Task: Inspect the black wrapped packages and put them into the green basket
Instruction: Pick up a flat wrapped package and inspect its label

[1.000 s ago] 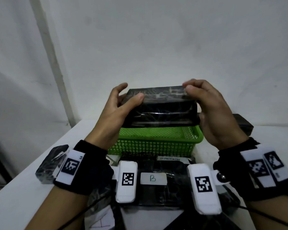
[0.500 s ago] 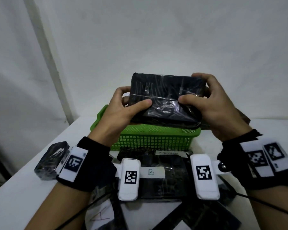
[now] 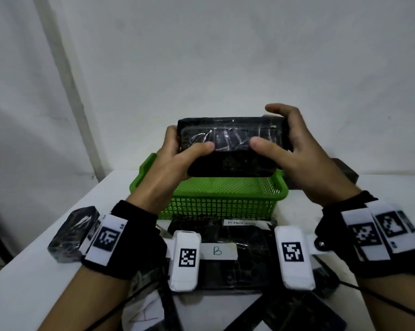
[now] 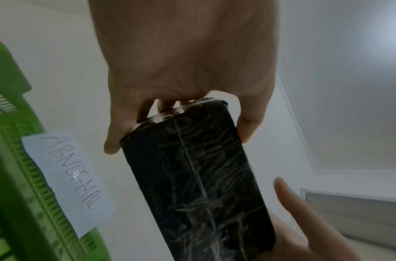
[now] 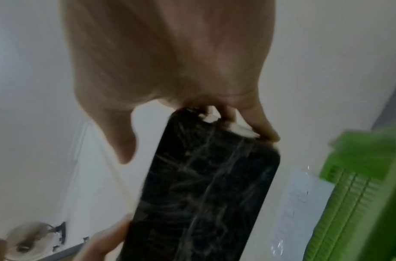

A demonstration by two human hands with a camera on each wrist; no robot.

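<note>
Hands grip a black wrapped package (image 3: 228,149) by its two ends above the green basket (image 3: 223,201) in the head view: the left hand (image 3: 175,161) and right hand (image 3: 290,151) each clasp it with a thumb across its near face. More wrapped packages (image 3: 225,249) lie on the white table (image 3: 34,278) in front of the basket, one bearing a slip marked "B" (image 3: 217,251).

From the left wrist, curled fingers (image 4: 248,128) clamp the package's end; a paper label reading "ABNORMAL" (image 4: 69,176) hangs on the basket's wall.

From the right wrist, blurred, the right hand clasps the opposite end beside the basket.
</note>
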